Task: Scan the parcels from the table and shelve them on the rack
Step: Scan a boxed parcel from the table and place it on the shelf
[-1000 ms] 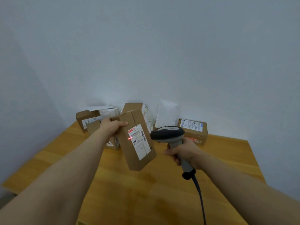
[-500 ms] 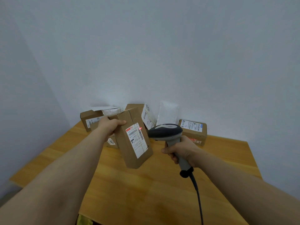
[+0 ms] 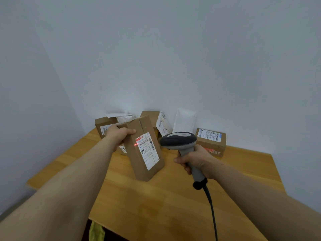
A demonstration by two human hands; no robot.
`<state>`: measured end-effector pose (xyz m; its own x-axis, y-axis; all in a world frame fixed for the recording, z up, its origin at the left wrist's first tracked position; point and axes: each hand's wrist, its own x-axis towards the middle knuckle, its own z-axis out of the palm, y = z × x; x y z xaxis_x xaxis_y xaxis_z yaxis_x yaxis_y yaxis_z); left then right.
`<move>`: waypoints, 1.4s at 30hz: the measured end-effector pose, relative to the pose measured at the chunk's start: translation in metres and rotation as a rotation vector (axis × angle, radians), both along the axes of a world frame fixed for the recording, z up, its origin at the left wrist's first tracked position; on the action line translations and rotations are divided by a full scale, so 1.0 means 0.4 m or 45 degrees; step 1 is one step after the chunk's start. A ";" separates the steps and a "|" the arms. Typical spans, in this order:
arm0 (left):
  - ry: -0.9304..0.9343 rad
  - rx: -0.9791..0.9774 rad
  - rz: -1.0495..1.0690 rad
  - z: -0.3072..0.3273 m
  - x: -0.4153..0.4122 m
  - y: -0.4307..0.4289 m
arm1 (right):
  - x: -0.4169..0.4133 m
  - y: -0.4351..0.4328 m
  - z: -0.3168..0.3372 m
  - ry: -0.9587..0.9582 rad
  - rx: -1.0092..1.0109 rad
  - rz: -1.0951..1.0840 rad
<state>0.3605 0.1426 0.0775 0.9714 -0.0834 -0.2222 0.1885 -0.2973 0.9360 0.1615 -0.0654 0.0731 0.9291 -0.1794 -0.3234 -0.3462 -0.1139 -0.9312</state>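
Note:
My left hand [image 3: 119,134] grips the top end of a tall brown cardboard parcel [image 3: 137,159] and holds it tilted above the wooden table [image 3: 156,202]. Its white shipping label [image 3: 147,150] faces right, and a red laser spot sits at the label's left edge. My right hand [image 3: 196,161] grips the handle of a grey and black barcode scanner [image 3: 178,140], whose head points left at the label from a short gap. The scanner's black cable [image 3: 212,211] runs down to the bottom edge. No rack is in view.
Several more parcels stand along the back wall: a brown box [image 3: 102,126] at the left, a leaning box with a white label [image 3: 162,125], a white padded mailer [image 3: 185,121] and a small brown box [image 3: 211,142] at the right. Something yellow [image 3: 97,232] shows below the table's front edge.
The parcel has shifted a little left and up in my left hand, and the red laser spot moved from the label's top right to its left edge. The scanner stayed beside it.

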 end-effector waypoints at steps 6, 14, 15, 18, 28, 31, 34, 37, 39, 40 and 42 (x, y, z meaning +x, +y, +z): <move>0.061 -0.096 0.078 -0.001 -0.072 0.067 | -0.023 0.016 -0.029 -0.067 0.152 -0.059; 0.288 -0.368 0.221 -0.067 -0.258 0.271 | -0.021 0.134 -0.115 0.040 0.430 -0.069; 0.300 -0.386 0.241 -0.079 -0.280 0.301 | -0.028 0.167 -0.124 0.070 0.436 -0.012; 0.304 -0.425 0.301 -0.098 -0.344 0.394 | -0.054 0.269 -0.138 0.077 0.465 0.175; 0.512 -0.316 -0.060 -0.028 -0.708 0.820 | -0.205 0.692 -0.077 -0.025 0.486 0.427; 0.624 -0.289 -0.145 -0.005 -0.882 0.990 | -0.304 0.885 -0.061 -0.049 0.491 0.477; 0.663 -0.247 -0.117 0.010 -1.085 1.198 | -0.432 1.100 -0.058 -0.078 0.508 0.579; 0.645 -0.223 -0.007 0.024 -1.299 1.391 | -0.574 1.320 -0.060 -0.108 0.565 0.680; 0.642 -0.260 0.092 0.038 -1.438 1.501 | -0.670 1.460 -0.056 -0.105 0.606 0.777; 0.635 -0.278 0.136 0.044 -1.499 1.554 | -0.714 1.524 -0.053 -0.098 0.630 0.827; 0.590 -0.300 0.229 0.054 -1.606 1.647 | -0.787 1.642 -0.042 -0.093 0.666 0.897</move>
